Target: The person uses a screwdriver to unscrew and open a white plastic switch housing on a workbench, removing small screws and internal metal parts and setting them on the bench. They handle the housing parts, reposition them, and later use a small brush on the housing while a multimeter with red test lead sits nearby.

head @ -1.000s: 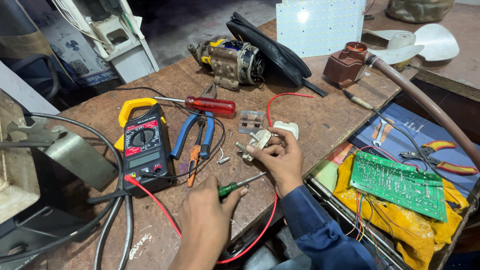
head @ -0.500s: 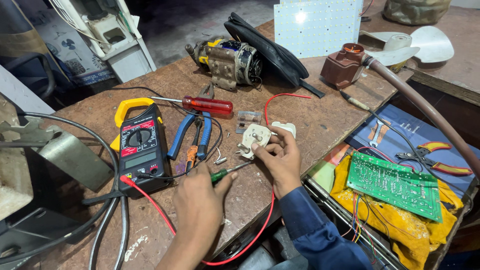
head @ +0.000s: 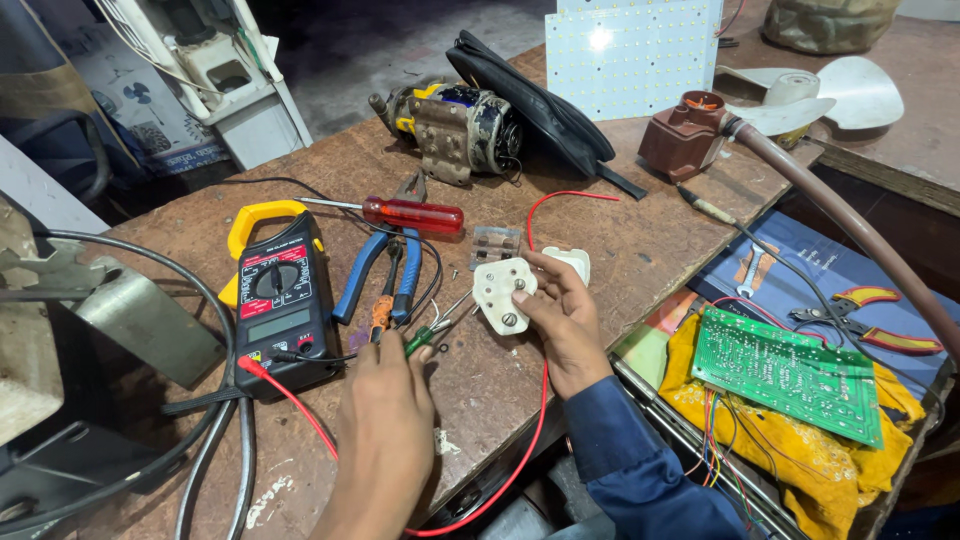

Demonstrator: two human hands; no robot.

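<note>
Here the fingers of the right hand (head: 562, 318) are closed around a white plug (head: 503, 294), with the thumb pressed on its face, where the pins stand up. The plug is lifted a little above the wooden bench (head: 640, 240), just beside a small white cover (head: 572, 262). The left hand (head: 385, 400) has its fingers closed on a green screwdriver (head: 432, 328), and the thin metal tip points toward the plug and ends just beside its lower edge; I cannot tell if it touches.

A red wire (head: 530, 410) runs under the right wrist and down over the bench edge. Near the left hand lie blue pliers (head: 378, 275), and beside them a black and yellow meter (head: 275, 300) with a red lead. Behind the pliers lies a red screwdriver (head: 410, 214), and farther back a motor (head: 455, 128). To the right, well apart, a green circuit board (head: 785, 372) rests on yellow cloth (head: 800, 470).
</note>
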